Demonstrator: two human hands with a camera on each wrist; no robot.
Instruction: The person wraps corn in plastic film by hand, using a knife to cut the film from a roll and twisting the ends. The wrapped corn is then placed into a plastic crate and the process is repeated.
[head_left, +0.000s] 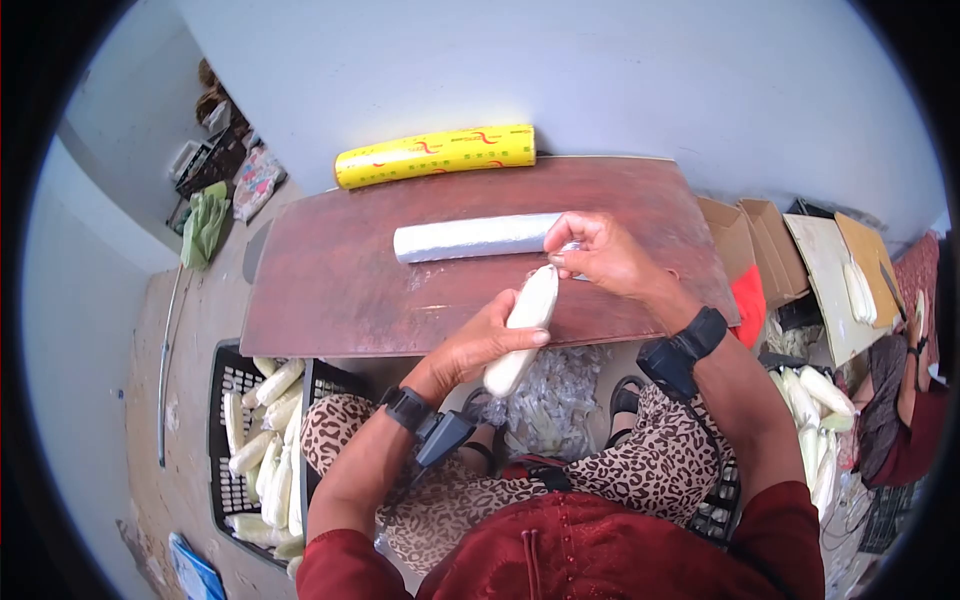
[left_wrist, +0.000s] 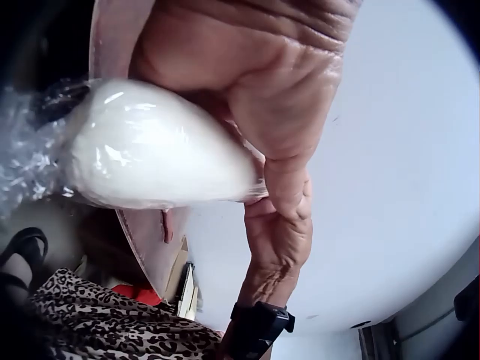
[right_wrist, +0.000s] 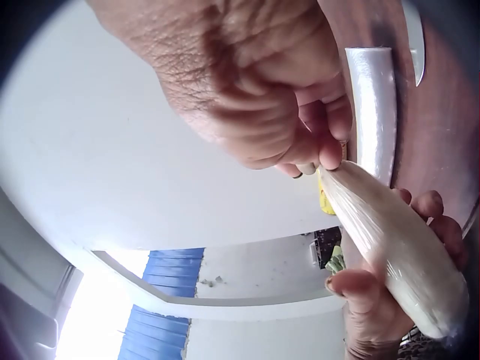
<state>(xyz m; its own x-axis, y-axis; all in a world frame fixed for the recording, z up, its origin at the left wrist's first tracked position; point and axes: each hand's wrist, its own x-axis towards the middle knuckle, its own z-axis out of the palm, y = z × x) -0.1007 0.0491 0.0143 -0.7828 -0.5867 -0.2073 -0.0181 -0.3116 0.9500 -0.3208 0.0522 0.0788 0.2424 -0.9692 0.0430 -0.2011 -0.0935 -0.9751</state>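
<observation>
Right, the left hand grips a pale, film-wrapped corn cob over the near edge of the bench, while the right hand pinches the film at its far tip (wrapping looks nearly done). Next move, I'd judge: tearing free from the clear film roll just beyond. Glossy, smooth, tapered.
</observation>
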